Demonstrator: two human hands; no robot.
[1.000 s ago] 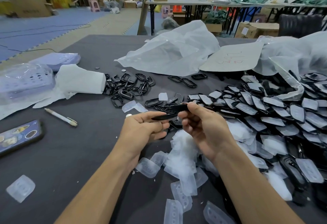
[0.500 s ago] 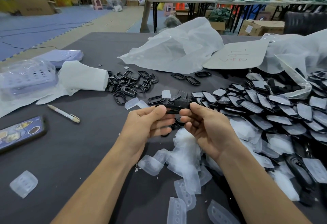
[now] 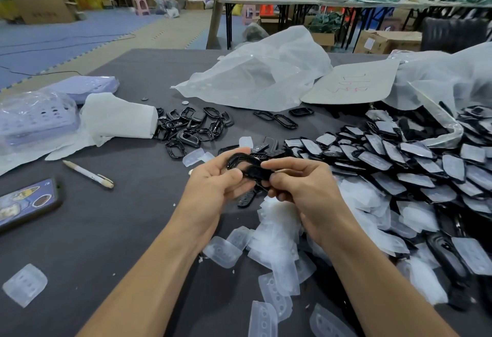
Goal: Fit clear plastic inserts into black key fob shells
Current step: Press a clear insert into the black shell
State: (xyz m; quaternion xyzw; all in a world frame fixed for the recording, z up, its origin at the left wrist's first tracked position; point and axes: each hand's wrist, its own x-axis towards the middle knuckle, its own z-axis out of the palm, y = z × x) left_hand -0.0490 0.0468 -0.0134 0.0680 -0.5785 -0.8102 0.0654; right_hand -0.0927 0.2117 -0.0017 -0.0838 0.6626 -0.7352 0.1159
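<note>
The left hand (image 3: 213,184) and the right hand (image 3: 303,184) meet above the middle of the table (image 3: 119,216). Each curls its fingers and thumb round one black shell (image 3: 247,166), held between them clear of the table. Whether an insert sits in it cannot be told.

Under the hands lies another black piece (image 3: 246,199). Nearer the person a pile of inserts (image 3: 277,232) spreads out, partly hidden by the right forearm. A lone insert (image 3: 25,284) lies at the near left. To the right, a heap (image 3: 399,166) of overlapping shells topped with clear inserts covers the table. Beyond the hands, bare black frames (image 3: 191,128) cluster just beside a white roll (image 3: 119,115). A pen (image 3: 89,174) and a phone (image 3: 26,203) lie at the left, well apart from the hands. A card (image 3: 351,83) rests between two bags.

The right bag (image 3: 439,88) lies open, black shells spilling from its mouth onto the heap. The middle bag (image 3: 261,75) lies slack; its contents cannot be told. At the far left a lilac basket (image 3: 34,118) sits inside clear wrap.
</note>
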